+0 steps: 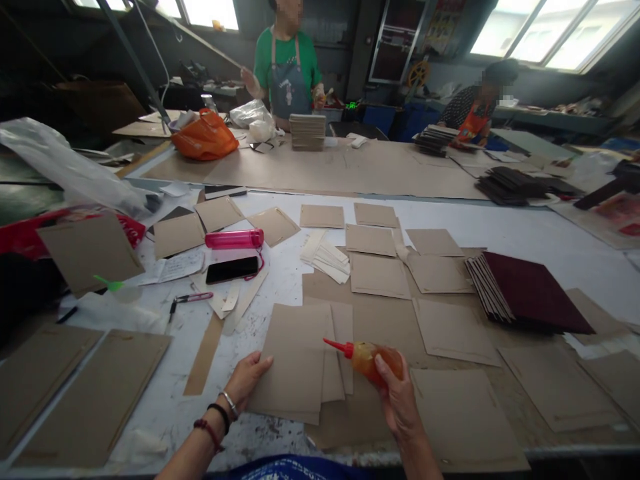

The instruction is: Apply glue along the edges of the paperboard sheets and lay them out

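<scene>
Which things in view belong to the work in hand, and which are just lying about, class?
Likely part of the work:
squeeze bottle, in the right hand
cardboard sheet, at the left hand
similar sheets laid around

Apparently just lying about:
pink bottle
phone
orange bag

Room above flat boards point(380, 277), maroon stack point(543, 293) an obstacle rightward

A pink bottle point(234, 239) lies beside a phone point(232, 270); an orange bag point(206, 137) sits beyond.
</scene>
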`<state>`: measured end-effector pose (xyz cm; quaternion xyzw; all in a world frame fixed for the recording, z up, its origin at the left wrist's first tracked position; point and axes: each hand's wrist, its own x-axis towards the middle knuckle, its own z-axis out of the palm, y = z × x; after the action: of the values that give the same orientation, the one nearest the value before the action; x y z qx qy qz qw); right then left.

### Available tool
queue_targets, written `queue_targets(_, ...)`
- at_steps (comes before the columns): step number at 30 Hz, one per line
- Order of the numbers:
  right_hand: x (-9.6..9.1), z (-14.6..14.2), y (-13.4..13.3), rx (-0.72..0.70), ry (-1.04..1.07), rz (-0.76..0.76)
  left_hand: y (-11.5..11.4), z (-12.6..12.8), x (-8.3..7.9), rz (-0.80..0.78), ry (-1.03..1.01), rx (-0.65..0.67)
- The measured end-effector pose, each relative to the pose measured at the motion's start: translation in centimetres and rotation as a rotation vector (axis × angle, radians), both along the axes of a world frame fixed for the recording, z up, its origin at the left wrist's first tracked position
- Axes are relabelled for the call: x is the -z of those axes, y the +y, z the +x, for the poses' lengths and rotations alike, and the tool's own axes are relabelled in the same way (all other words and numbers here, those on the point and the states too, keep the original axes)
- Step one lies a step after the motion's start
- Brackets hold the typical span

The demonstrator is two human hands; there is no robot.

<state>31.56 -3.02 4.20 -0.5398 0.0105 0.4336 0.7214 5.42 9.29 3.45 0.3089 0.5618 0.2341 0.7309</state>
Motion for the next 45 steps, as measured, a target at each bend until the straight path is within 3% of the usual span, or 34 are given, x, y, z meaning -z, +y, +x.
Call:
queue_targets(9, -0.4, 1.3, 1.0, -0.023, -0.063, -0.030, 0.7, -0.6, -0.8, 0.002, -0.095, 0.011)
queue_targets(21, -0.7, 0.6, 0.6, -0.061, 0.026, -0.001, -0.5, -0.4, -0.6, 0.278, 0.105, -0.165)
queue_targets(32, -0.6, -3.7, 3.1, -0.150, 0.286, 0.076, -1.5, -1.6, 0.3, 0.145, 0.045, -0.231)
queue_targets(40, -0.2, -3.7, 2.8, -0.153, 0.300, 0.084, -1.6, -2.6, 1.9, 0.258, 0.307, -0.213)
queue_targets(45, 0.9, -3.8, 3.0, -0.145, 0.289, 0.077, -2.0, -2.1, 1.7, 0.371, 0.547, -0.082)
